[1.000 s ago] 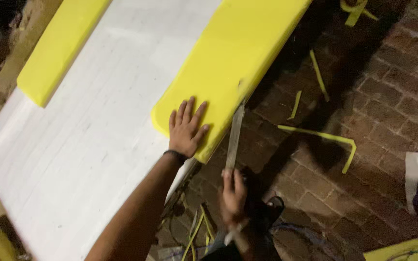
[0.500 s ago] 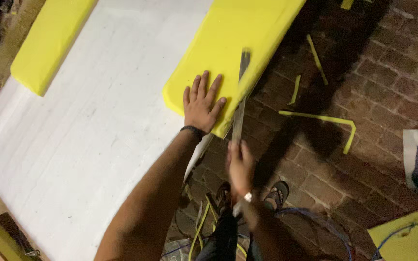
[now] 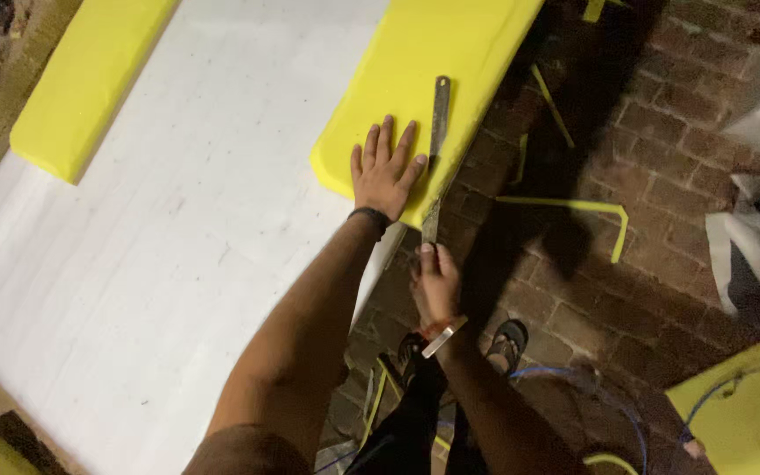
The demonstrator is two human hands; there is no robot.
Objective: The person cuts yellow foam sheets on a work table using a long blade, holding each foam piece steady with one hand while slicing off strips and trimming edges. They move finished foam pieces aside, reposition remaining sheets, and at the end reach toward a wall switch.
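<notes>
A thick yellow foam slab [image 3: 433,53] lies on a large white sheet [image 3: 178,237], its rounded near corner hanging over the sheet's right edge. My left hand [image 3: 385,171] is pressed flat on that corner, fingers spread. My right hand [image 3: 435,283] is below the slab's edge and grips the handle of a long metal knife [image 3: 437,132]. The blade points away from me and lies along the slab's right side, just right of my left fingers.
A second yellow foam piece [image 3: 81,88] lies at the sheet's far left. Thin yellow foam strips [image 3: 573,207] are scattered on the brick floor [image 3: 661,176] to the right. My sandalled feet [image 3: 507,339] stand there, near blue cable [image 3: 573,378] and another yellow piece [image 3: 741,405].
The knife has moved forward along the slab's right edge, so more blade lies over the foam. My left hand has stayed flat on the corner.
</notes>
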